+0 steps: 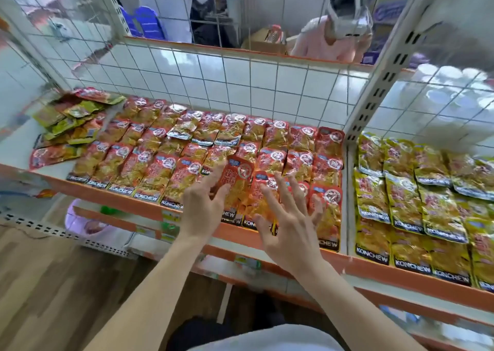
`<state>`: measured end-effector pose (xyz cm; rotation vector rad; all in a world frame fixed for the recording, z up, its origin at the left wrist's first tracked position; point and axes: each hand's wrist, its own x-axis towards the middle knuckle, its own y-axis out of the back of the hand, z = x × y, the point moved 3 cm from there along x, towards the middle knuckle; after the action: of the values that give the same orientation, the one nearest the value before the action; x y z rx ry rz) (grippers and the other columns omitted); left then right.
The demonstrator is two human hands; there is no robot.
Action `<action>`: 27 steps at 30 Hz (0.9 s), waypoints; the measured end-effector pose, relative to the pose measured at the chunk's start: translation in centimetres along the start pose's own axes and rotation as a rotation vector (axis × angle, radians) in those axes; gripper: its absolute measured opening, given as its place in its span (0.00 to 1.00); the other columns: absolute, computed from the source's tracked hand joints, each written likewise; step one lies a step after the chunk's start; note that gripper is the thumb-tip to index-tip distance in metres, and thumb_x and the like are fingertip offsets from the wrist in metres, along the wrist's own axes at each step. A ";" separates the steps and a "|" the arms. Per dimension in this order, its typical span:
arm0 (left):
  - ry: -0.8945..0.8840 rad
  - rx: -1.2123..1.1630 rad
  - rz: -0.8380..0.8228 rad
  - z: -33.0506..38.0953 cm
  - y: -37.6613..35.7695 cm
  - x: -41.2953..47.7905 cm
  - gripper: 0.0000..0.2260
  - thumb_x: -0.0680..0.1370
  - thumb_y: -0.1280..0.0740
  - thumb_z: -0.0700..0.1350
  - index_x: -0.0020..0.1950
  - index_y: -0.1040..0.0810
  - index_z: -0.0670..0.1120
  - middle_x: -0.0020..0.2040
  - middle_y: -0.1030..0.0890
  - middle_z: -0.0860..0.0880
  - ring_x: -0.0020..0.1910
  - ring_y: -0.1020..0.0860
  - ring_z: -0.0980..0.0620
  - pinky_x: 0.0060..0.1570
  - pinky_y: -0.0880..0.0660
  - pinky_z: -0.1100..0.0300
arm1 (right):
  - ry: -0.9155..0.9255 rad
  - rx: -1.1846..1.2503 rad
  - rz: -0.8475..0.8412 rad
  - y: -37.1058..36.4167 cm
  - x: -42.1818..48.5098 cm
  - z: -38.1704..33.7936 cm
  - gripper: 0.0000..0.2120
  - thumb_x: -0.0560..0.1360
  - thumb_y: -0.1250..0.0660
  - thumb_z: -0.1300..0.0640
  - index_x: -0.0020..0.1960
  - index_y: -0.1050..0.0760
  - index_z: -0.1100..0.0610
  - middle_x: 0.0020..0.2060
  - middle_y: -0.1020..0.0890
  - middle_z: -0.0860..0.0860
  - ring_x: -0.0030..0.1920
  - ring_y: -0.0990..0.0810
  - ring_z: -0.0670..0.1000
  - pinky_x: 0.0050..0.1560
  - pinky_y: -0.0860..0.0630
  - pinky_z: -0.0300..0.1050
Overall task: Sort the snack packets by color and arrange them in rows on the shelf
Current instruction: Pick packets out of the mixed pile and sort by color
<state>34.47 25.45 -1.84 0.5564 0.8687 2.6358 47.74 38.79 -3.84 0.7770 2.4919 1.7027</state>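
Head view, sole camera: worn on the person's head, wide-angle, looked forward and steeply down from close above the front edge of the shelf [144, 206], which filled mid-frame, with the wire-grid back panel [226, 83] bowed across the upper frame.

Red packets [149, 147] in neat rows, shelf [112, 192] left bay; yellow-green rows [417, 190] right bay; mixed heap [69, 120] far-left.

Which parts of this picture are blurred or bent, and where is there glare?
Head view: the shelf post and the orange shelf edge bend with the wide-angle lens; the upper right corner and the person behind the wire grid are smeared; the red packets show white foil glare; left hand and right hand are fairly sharp.
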 end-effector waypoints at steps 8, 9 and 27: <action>-0.470 0.240 -0.092 -3.9 -1.7 0.9 0.14 0.80 0.34 0.48 0.57 0.15 0.41 0.40 0.21 0.47 0.41 0.22 0.46 0.42 0.21 0.51 | -0.046 -0.325 0.129 -2.7 1.1 -1.1 0.27 0.77 0.41 0.36 0.72 0.28 0.47 0.78 0.36 0.48 0.79 0.43 0.51 0.72 0.47 0.63; -0.486 0.252 -0.095 -4.0 -1.7 1.0 0.15 0.80 0.36 0.49 0.56 0.15 0.42 0.41 0.22 0.47 0.42 0.23 0.46 0.44 0.21 0.50 | -0.040 -0.356 0.138 -2.9 1.2 -1.1 0.27 0.77 0.41 0.37 0.72 0.27 0.47 0.77 0.35 0.48 0.79 0.41 0.51 0.72 0.46 0.63; -0.525 0.292 -0.357 -4.7 -1.9 0.7 0.23 0.77 0.35 0.53 0.71 0.25 0.47 0.71 0.26 0.48 0.71 0.30 0.46 0.71 0.32 0.50 | -0.168 -0.387 0.024 -3.3 1.5 -1.5 0.27 0.78 0.43 0.41 0.75 0.33 0.46 0.75 0.32 0.45 0.78 0.41 0.51 0.72 0.48 0.63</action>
<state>32.03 24.90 -6.29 1.0026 1.0604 1.9212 44.74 37.15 -5.74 0.8658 1.9663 1.9489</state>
